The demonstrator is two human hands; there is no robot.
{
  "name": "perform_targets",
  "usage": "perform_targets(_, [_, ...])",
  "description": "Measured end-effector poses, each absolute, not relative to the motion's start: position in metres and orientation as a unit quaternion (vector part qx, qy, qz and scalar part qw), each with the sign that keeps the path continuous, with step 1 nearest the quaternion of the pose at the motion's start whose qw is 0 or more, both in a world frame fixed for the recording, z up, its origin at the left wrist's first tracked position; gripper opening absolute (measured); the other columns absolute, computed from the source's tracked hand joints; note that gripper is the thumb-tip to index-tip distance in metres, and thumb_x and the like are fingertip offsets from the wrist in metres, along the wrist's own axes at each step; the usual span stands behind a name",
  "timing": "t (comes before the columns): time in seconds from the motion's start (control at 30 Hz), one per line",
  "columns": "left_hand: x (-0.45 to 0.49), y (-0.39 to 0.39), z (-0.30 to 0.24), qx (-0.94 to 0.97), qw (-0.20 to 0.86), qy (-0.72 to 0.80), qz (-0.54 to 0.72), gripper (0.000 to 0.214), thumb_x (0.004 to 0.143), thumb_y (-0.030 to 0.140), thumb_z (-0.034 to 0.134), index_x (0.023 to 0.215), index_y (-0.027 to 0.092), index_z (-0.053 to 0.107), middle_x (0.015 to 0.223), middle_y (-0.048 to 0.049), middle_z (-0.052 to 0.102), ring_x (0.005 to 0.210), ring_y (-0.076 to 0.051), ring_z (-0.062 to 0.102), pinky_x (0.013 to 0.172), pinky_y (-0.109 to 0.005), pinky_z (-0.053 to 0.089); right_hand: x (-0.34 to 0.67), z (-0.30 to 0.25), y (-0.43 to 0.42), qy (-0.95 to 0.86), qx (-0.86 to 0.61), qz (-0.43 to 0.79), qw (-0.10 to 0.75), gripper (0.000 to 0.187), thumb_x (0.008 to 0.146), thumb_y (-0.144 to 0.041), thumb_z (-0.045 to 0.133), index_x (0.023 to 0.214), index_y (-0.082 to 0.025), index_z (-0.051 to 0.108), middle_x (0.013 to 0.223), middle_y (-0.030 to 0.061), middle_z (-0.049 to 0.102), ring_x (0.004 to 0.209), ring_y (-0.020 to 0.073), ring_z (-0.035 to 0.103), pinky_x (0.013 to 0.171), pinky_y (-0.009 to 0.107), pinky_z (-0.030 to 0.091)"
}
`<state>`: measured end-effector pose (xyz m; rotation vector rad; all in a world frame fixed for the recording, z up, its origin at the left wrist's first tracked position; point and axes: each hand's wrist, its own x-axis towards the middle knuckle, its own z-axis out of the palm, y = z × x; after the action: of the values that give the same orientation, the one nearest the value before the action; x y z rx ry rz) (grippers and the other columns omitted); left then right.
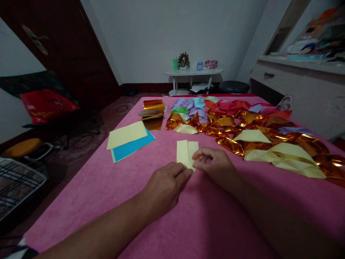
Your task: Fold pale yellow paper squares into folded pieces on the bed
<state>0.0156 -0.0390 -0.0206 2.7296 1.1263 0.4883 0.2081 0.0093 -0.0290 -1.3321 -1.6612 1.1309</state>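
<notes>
A home room; side table (193, 72) (flowers (183, 59) atop), dark door (67, 54).

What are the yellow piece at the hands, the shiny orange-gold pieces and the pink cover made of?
The yellow piece looks like matte paper, with straight folds. The orange-gold pieces seem metallic foil or foil-coated paper, given their glints. The pink cover may be felt or similar cloth, dull and faintly mottled.

The end of the folded pale-yellow paper (182, 151) toward the desk's (126, 205) near edge is hidden under the left grip (165, 183), and whether the right grip (214, 163) pinches its side or merely touches it is too small to tell. The picture cuts off that near edge and the gold foil (338, 160) at the desk's right edge; beyond, the clutter (320, 39) atop the cabinet (299, 77) is blurred.
</notes>
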Motion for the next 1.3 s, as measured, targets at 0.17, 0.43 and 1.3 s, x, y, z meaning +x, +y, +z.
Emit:
perform_targets(0.17, [0.013, -0.036, -0.024, 0.9, 0.093, 0.357, 0.231, 0.03, 0.085, 0.01, 0.049, 0.111, 0.015, 0.061, 0.101, -0.0079, 0.065, 0.089, -0.019, 0.059, 0.078, -0.032, 0.051, 0.208, -0.028, 0.009, -0.621, -0.514, 0.457, 0.376, 0.013, 0.062, -0.02, 0.069, 0.074, -0.016, 0.065, 0.063, -0.0033, 0.058, 0.058, 0.0092, 0.05, 0.055, 0.021, 0.039])
perform_targets(0.43, [0.013, -0.035, -0.024, 0.898, 0.082, 0.35, 0.254, 0.025, 0.085, 0.009, 0.049, 0.105, 0.014, 0.064, 0.101, -0.0091, 0.068, 0.089, -0.02, 0.062, 0.077, -0.033, 0.053, 0.205, -0.036, 0.009, -0.639, -0.53, 0.418, 0.369, 0.011, 0.064, -0.02, 0.068, 0.073, -0.018, 0.063, 0.062, -0.0036, 0.058, 0.058, 0.0107, 0.052, 0.055, 0.023, 0.041])
perform_targets(1.3, [0.018, -0.038, -0.018, 0.913, 0.067, 0.374, 0.15, 0.027, 0.09, 0.015, 0.04, 0.109, 0.016, 0.059, 0.093, -0.0074, 0.059, 0.084, -0.019, 0.053, 0.073, -0.032, 0.046, 0.201, -0.037, 0.008, -0.684, -0.57, 0.315, 0.328, 0.007, 0.065, -0.025, 0.064, 0.068, -0.021, 0.06, 0.058, -0.0036, 0.056, 0.054, 0.0112, 0.05, 0.049, 0.022, 0.034])
